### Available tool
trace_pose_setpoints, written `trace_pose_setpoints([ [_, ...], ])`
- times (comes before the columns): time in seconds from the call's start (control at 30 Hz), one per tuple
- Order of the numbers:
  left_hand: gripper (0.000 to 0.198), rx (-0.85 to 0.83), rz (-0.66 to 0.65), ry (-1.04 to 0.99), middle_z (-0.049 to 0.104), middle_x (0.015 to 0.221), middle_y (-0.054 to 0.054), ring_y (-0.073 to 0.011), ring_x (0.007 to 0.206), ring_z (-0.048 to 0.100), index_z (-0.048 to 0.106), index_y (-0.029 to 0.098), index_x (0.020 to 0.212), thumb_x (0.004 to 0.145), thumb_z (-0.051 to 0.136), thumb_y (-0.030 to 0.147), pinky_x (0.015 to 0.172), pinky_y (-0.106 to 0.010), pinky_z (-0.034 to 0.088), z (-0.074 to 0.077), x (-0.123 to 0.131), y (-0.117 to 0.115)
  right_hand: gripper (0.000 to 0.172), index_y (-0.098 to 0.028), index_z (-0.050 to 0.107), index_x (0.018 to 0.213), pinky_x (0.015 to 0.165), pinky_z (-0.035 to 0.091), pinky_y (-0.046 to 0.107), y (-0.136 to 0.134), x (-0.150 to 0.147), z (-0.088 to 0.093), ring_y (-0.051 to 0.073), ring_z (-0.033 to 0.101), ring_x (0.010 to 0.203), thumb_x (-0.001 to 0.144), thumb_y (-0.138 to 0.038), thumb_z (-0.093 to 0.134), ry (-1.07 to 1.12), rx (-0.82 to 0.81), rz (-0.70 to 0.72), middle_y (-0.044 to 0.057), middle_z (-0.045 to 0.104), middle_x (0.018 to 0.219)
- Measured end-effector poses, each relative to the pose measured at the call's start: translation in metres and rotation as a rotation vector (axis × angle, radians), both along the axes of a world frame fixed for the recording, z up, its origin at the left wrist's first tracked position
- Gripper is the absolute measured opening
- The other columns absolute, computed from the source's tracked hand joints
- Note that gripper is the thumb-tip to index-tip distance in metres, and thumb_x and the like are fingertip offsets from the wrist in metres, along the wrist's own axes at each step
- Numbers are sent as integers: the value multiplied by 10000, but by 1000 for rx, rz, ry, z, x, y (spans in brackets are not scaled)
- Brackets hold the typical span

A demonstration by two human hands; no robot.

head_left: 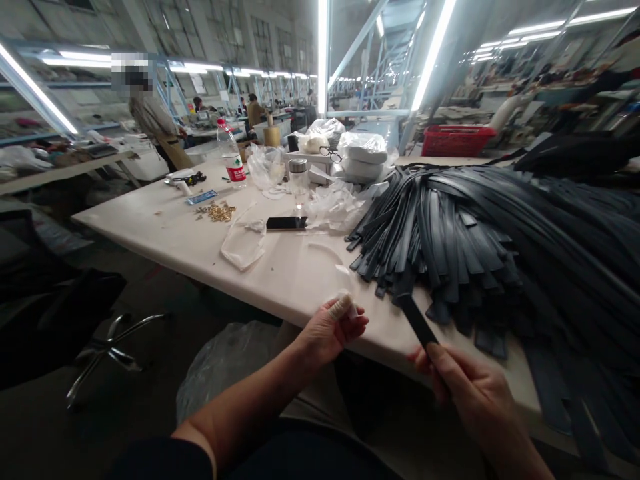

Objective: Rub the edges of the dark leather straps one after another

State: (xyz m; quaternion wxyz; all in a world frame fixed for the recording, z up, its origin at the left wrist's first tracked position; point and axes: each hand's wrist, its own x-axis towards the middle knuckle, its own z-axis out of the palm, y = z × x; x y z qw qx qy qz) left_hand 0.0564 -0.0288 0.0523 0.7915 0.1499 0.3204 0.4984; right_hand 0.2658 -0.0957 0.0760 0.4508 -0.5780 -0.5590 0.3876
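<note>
My right hand [465, 380] pinches the end of a flat black strap [419, 321] between thumb and fingers. The strap runs up toward a big heap of similar black straps [450, 227] on the right of the table. Near the table's front edge, my left hand [336, 327] is closed, with a small white piece [353, 311] at its fingertips; what it is exactly cannot be made out. Just beyond it, a thin pale curved strip [327, 252] lies over the tabletop, partly blurred. The two hands are apart.
On the table [165, 230] are brass-coloured small parts [220, 212], a phone [287, 224], a glass jar [299, 180], a bottle [231, 155], crumpled plastic and glasses [331, 155]. A red basket [457, 141] stands behind. An office chair [107, 343] is at left; a person [155, 120] stands farther back.
</note>
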Motion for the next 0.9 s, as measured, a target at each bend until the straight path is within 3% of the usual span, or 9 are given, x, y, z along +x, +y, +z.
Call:
trace_pose_setpoints([
  [0.1, 592, -16, 30, -32, 717, 785, -5, -151, 674, 711, 641, 157, 806, 456, 1000, 472, 630, -235, 569, 2, 8, 1, 472, -209, 664, 747, 568, 396, 288, -27, -11, 1, 137, 509, 547, 969, -595, 507, -157, 17, 108, 11, 594, 664],
  [0.23, 561, 9, 22, -31, 728, 786, -8, -157, 688, 720, 654, 152, 808, 499, 984, 484, 602, -220, 555, 2, 17, -3, 469, -203, 589, 720, 656, 368, 292, -35, -27, 2, 147, 541, 665, 1021, -523, 425, -198, 32, 240, 3, 537, 699],
  [0.53, 533, 28, -22, -41, 739, 774, -26, -159, 678, 717, 668, 129, 780, 494, 996, 437, 624, -229, 571, 3, 20, -10, 413, -203, 535, 718, 608, 361, 262, -29, -24, -16, 120, 525, 617, 1049, -420, 417, -319, 161, 239, -20, 515, 686],
  [0.9, 539, -6, -2, -56, 741, 778, -23, -138, 644, 696, 670, 130, 788, 478, 1004, 418, 623, -238, 578, 1, 20, -9, 279, -214, 622, 853, 650, 420, 221, -26, -21, -29, 117, 604, 693, 1050, -317, 453, -357, 350, 181, -10, 620, 809],
])
